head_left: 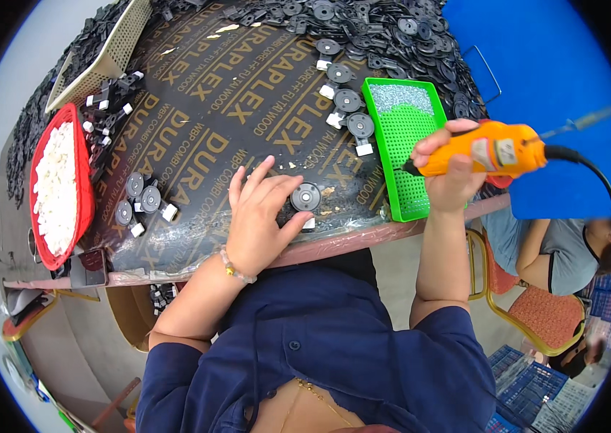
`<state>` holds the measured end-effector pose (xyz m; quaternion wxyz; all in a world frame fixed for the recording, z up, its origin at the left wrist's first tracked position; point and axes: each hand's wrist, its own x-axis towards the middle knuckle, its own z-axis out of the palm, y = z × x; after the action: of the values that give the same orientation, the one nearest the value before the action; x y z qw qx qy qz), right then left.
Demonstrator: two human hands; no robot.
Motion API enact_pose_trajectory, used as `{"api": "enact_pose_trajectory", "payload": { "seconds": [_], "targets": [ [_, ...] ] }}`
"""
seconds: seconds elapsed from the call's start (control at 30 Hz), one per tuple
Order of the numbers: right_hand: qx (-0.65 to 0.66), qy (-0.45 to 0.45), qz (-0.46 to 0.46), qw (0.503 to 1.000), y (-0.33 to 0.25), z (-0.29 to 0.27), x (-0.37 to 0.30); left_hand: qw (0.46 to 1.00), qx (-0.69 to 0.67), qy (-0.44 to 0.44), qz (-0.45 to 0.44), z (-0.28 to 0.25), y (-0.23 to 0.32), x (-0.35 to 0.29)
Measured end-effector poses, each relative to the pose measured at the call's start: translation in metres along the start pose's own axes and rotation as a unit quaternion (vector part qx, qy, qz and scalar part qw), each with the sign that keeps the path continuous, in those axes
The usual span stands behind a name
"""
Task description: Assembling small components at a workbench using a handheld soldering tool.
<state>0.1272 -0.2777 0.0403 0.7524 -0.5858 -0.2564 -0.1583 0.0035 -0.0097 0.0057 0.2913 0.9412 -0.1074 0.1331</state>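
Note:
My left hand (262,209) lies at the table's near edge, thumb and index finger against the rim of a black wheel-shaped plastic part (306,196), its other fingers stretched out. A small white block (309,223) shows at that part's near side, partly behind the thumb. In my right hand (452,173) is an orange electric screwdriver (508,148), held level above a green perforated tray (410,162), its tip pointing left. Small silvery screws (403,99) fill the tray's far end. Several black wheel parts with white blocks (360,125) stand in a row left of the tray.
Left, a red basket (86,180) holds white pieces, near a beige basket (96,58) and a small group of wheel parts (150,199). Black parts (392,32) heap up at the back. The screwdriver's cable (605,187) runs right, near a seated person (565,252).

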Motion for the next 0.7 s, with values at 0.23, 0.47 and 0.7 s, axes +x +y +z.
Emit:
{"api": "enact_pose_trajectory", "payload": {
  "seconds": [0.23, 0.47, 0.7],
  "targets": [
    [0.085, -0.082, -0.146, 0.982, -0.036, 0.025, 0.01, 1.0, -0.017, 0.013, 0.004, 0.002, -0.001, 0.0],
    [0.085, -0.118, 0.032, 0.989, -0.024, 0.09, -0.016, 1.0, -0.026, 0.01, 0.007, 0.002, -0.003, 0.0],
    [0.089, -0.14, 0.085, 0.982, -0.008, 0.101, -0.013, 1.0, -0.025, 0.017, -0.001, 0.002, -0.001, 0.001]
  ]
}}
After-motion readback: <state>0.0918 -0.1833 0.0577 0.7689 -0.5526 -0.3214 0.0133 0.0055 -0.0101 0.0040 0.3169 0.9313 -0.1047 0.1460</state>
